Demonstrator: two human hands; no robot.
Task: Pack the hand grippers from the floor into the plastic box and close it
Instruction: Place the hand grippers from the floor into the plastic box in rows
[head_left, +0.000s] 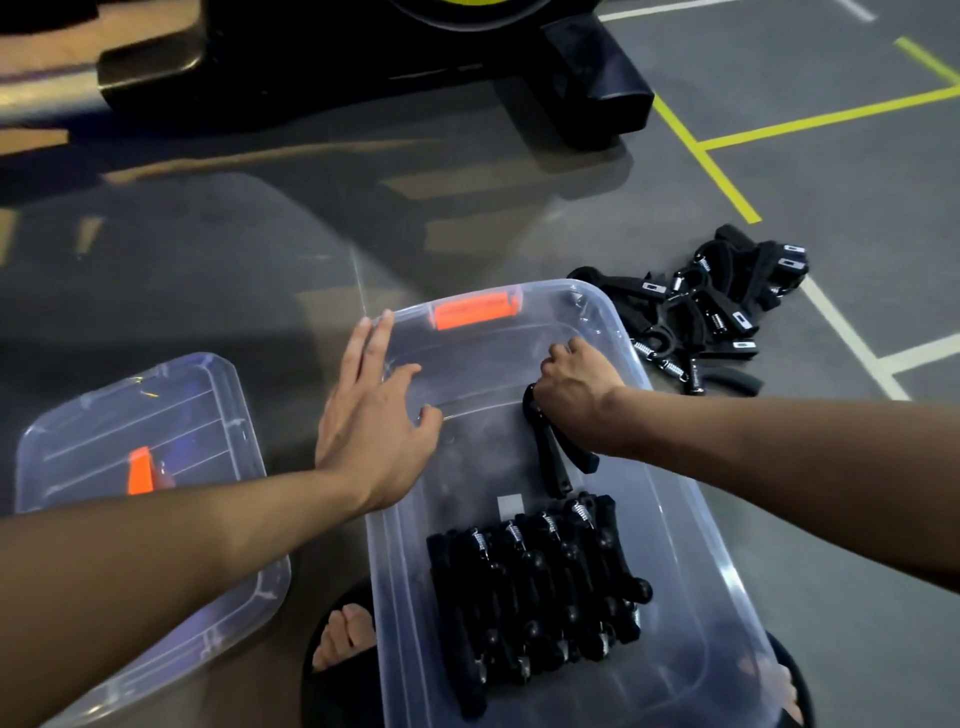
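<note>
Black foam-handled gripper with steel spring, clamped in right hand inside clear plastic box. Left hand, fingers spread, rests on far-left rim. Row packed near; pile on grey floor, right. Lid left.

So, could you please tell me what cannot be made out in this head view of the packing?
- Count of hand grippers in the floor pile: they overlap, dark and small.
- Upper end of the held gripper: covered by the right hand.
- Near end of the plastic box: cut off by the bottom edge.
- The lid: partly hidden by the left forearm.
- Left hand contact with the box rim: unclear.
</note>
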